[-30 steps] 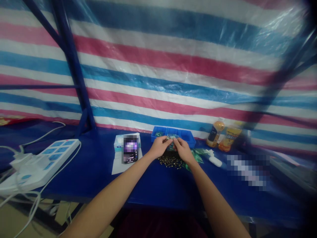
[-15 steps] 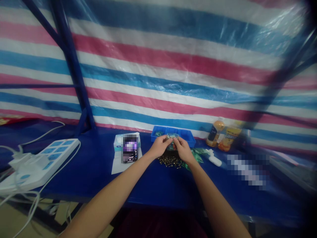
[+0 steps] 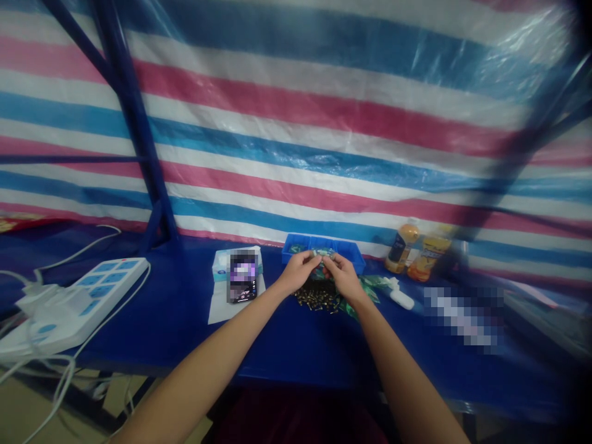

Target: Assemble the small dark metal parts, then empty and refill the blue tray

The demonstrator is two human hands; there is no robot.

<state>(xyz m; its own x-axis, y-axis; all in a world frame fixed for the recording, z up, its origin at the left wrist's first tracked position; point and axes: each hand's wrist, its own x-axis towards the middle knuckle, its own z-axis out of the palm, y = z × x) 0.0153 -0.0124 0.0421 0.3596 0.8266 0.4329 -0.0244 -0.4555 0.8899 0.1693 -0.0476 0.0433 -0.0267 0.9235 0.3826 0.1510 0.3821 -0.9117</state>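
Observation:
My left hand (image 3: pixel 300 272) and my right hand (image 3: pixel 343 279) meet above the blue table, their fingertips pinching a small green-and-clear plastic packet (image 3: pixel 322 256). Just below my hands lies a heap of small brass-and-dark metal parts (image 3: pixel 317 298). Behind the packet stands a blue divided plastic tray (image 3: pixel 349 257), partly hidden by my fingers. Crumpled green plastic bags (image 3: pixel 370 286) lie beside my right hand.
A phone (image 3: pixel 243 277) lies on a white paper sheet (image 3: pixel 217 314), with a tissue box (image 3: pixel 222 265) behind it. A power strip (image 3: pixel 78 302) and white cables sit left. Two juice bottles (image 3: pixel 402 248) and a white tube (image 3: pixel 402 299) stand right. A striped tarpaulin (image 3: pixel 296 154) hangs behind.
My hands stay together on the packet, shifting only slightly. The whole view has tilted a little.

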